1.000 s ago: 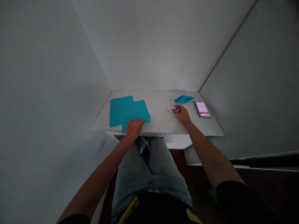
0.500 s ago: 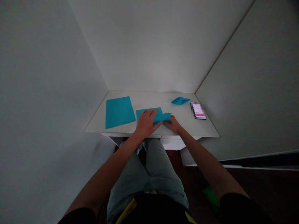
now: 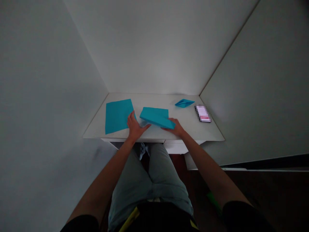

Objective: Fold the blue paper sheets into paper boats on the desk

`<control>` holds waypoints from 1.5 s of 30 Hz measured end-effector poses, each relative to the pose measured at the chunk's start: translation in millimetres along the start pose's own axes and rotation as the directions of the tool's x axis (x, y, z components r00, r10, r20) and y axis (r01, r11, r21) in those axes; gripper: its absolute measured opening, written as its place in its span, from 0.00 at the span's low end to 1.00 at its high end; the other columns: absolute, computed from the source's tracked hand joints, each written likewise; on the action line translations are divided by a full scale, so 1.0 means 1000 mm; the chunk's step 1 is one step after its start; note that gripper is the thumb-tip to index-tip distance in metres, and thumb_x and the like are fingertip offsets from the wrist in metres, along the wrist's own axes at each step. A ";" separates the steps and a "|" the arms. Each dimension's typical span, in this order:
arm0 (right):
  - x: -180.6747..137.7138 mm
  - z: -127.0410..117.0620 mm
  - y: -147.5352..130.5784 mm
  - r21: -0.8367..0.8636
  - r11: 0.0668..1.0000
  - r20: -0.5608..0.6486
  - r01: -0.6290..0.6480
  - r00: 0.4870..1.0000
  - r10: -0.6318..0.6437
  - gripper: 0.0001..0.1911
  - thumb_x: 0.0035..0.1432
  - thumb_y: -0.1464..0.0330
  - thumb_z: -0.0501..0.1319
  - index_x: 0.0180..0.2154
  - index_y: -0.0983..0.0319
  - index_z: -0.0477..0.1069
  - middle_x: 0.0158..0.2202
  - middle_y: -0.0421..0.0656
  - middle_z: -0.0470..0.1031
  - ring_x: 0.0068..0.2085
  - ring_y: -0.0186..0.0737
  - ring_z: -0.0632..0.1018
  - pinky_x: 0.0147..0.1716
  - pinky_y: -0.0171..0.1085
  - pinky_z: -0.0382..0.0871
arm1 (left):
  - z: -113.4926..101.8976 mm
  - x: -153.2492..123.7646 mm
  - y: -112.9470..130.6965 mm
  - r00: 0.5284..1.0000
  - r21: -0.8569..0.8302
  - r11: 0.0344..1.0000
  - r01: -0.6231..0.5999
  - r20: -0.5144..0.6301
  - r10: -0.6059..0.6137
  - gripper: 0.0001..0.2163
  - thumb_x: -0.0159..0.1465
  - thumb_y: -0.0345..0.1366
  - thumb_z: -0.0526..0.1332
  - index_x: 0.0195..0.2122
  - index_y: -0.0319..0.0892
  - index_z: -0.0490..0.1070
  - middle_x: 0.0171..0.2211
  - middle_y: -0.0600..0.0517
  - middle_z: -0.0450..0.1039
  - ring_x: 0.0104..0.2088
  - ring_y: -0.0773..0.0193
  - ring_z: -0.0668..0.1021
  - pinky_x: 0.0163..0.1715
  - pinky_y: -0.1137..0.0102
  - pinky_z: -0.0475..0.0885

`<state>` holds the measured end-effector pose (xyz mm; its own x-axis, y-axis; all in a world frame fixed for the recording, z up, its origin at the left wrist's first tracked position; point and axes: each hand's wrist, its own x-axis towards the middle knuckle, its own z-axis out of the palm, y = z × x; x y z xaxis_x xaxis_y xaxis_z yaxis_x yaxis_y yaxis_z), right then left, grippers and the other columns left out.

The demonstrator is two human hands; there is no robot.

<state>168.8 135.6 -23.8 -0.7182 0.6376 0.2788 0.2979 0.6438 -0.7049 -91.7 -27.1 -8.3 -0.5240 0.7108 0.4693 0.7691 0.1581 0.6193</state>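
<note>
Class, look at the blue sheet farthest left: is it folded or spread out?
Spread out: the sheet lies flat, four-sided, no fold showing; the left hand hides part of its right edge.

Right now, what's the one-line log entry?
right hand: gripping part-folded blue sheet; left hand: open at flat blue sheet edge
</note>
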 end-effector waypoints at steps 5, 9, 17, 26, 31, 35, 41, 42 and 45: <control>0.004 -0.002 -0.006 -0.185 0.972 0.113 0.145 0.986 -0.126 0.17 0.60 0.71 0.67 0.49 0.52 0.84 0.62 0.43 0.80 0.65 0.57 0.77 0.65 0.59 0.66 | -0.021 0.015 -0.035 0.843 -0.034 0.970 -0.239 0.490 0.225 0.30 0.55 0.37 0.73 0.62 0.49 0.75 0.66 0.44 0.74 0.68 0.39 0.71 0.68 0.47 0.63; 0.003 -0.003 -0.004 -0.033 0.996 0.045 0.084 0.996 -0.082 0.13 0.67 0.58 0.64 0.46 0.57 0.82 0.48 0.46 0.86 0.51 0.53 0.84 0.55 0.50 0.74 | -0.017 0.010 -0.033 0.881 -0.009 0.969 -0.248 0.415 0.229 0.17 0.62 0.40 0.70 0.52 0.48 0.80 0.59 0.44 0.80 0.64 0.42 0.76 0.68 0.48 0.60; 0.003 0.004 0.006 -0.025 0.994 -0.216 -0.106 0.971 0.098 0.28 0.64 0.52 0.64 0.60 0.60 0.71 0.42 0.47 0.81 0.40 0.50 0.80 0.43 0.47 0.76 | -0.005 0.006 -0.025 0.962 0.075 0.994 -0.076 0.269 0.053 0.25 0.68 0.44 0.69 0.63 0.40 0.69 0.52 0.40 0.81 0.56 0.46 0.81 0.63 0.50 0.68; -0.002 0.005 -0.024 -0.438 0.891 0.040 0.121 0.993 -0.115 0.25 0.71 0.66 0.56 0.67 0.52 0.71 0.73 0.47 0.68 0.71 0.56 0.68 0.68 0.58 0.63 | -0.002 -0.005 -0.004 0.875 0.133 0.926 -0.354 0.397 0.278 0.23 0.74 0.37 0.57 0.71 0.50 0.68 0.72 0.43 0.66 0.73 0.47 0.65 0.72 0.46 0.58; 0.013 0.046 -0.057 -0.359 0.925 0.052 0.121 0.993 -0.110 0.28 0.78 0.58 0.48 0.73 0.53 0.63 0.75 0.46 0.64 0.75 0.53 0.65 0.71 0.58 0.60 | 0.002 -0.004 -0.005 0.807 0.061 0.919 -0.391 0.503 0.309 0.18 0.76 0.41 0.56 0.64 0.56 0.76 0.71 0.48 0.70 0.73 0.48 0.67 0.72 0.42 0.57; 0.036 0.088 -0.081 -0.316 0.932 0.080 0.174 0.984 -0.157 0.31 0.80 0.55 0.44 0.78 0.52 0.53 0.77 0.45 0.59 0.77 0.50 0.62 0.75 0.57 0.54 | -0.001 -0.004 -0.005 0.809 0.079 0.923 -0.376 0.515 0.285 0.16 0.75 0.36 0.57 0.59 0.51 0.80 0.68 0.45 0.73 0.71 0.50 0.70 0.73 0.42 0.57; 0.054 0.087 -0.051 -0.375 0.926 0.065 0.042 0.998 -0.019 0.32 0.79 0.53 0.43 0.76 0.56 0.58 0.76 0.50 0.62 0.77 0.54 0.62 0.75 0.61 0.51 | -0.004 -0.003 -0.002 0.796 0.068 0.919 -0.389 0.526 0.298 0.16 0.76 0.38 0.57 0.60 0.55 0.79 0.69 0.49 0.73 0.71 0.51 0.70 0.71 0.43 0.58; 0.053 0.079 -0.040 -0.399 0.917 0.096 0.031 0.995 0.008 0.32 0.79 0.53 0.45 0.75 0.56 0.60 0.76 0.50 0.61 0.77 0.56 0.61 0.75 0.62 0.52 | -0.004 -0.003 -0.002 0.797 0.058 0.921 -0.385 0.524 0.300 0.16 0.77 0.39 0.57 0.62 0.57 0.78 0.69 0.50 0.72 0.72 0.52 0.69 0.71 0.44 0.58; 0.041 0.049 -0.010 -0.437 0.898 0.166 0.052 0.986 0.024 0.31 0.78 0.53 0.48 0.74 0.56 0.63 0.78 0.50 0.58 0.77 0.56 0.61 0.74 0.60 0.55 | -0.004 -0.003 -0.002 0.796 0.038 0.928 -0.371 0.526 0.298 0.18 0.77 0.40 0.57 0.65 0.58 0.75 0.70 0.52 0.71 0.72 0.52 0.69 0.71 0.44 0.57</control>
<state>105.3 134.2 -37.2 -0.8052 0.5737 0.1501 0.5051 0.7961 -0.3333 -93.2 -31.9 -8.7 0.0042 0.9740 0.2267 0.9219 -0.0916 0.3765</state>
